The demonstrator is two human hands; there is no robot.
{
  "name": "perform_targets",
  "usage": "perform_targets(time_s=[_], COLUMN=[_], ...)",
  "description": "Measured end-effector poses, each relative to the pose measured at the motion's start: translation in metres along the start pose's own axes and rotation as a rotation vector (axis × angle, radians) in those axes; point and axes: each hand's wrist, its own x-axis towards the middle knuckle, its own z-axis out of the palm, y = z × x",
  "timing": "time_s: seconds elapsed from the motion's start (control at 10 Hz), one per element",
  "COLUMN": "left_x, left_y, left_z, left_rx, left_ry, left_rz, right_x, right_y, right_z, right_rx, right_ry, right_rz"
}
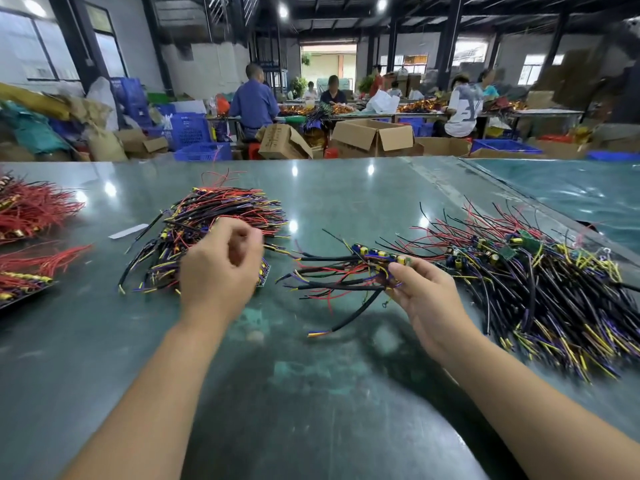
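Note:
My right hand [427,301] pinches a small bundle of circuit boards with capacitors [375,258]. The bundle's black, red, purple and yellow wires fan out to the left above the green table [311,393]. My left hand [218,268] hovers, blurred, over the near edge of a pile of similar wired boards [221,216] at centre left. Its fingers are curled inward, and whether they hold anything is hidden by the blur. A larger heap of the same wired boards [540,278] lies just right of my right hand.
Bunches of red wires [31,209] lie at the table's left edge, some on a dark tray [20,296]. A white strip [128,231] lies beside the centre pile. Beyond the table are cardboard boxes [374,136], blue crates [190,131] and seated workers.

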Motion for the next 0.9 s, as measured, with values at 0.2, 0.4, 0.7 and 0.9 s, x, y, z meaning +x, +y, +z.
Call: perform_targets(time_s=[0.2,0.4,0.7,0.9], left_x=[-0.022,-0.023,-0.015,-0.005], left_y=[0.021,0.02,-0.001,-0.019], left_z=[0.021,0.017,0.016,0.013], left_rx=[-0.058,-0.449,-0.441,0.372], left_ry=[-0.469,-0.917,-0.784,-0.605], left_rz=[0.207,-0.271,-0.539,-0.455], right_x=[-0.008,-0.005,-0.005,-0.045], right_y=[0.003,0.006,-0.01,-0.151], right_z=[0.011,0.01,0.012,-0.004], right_rx=[-0.078,-0.005,-0.503,0.0], right_ry=[-0.146,-0.174,0.024,-0.268], right_rz=[-0.01,0.03,-0.225,-0.608])
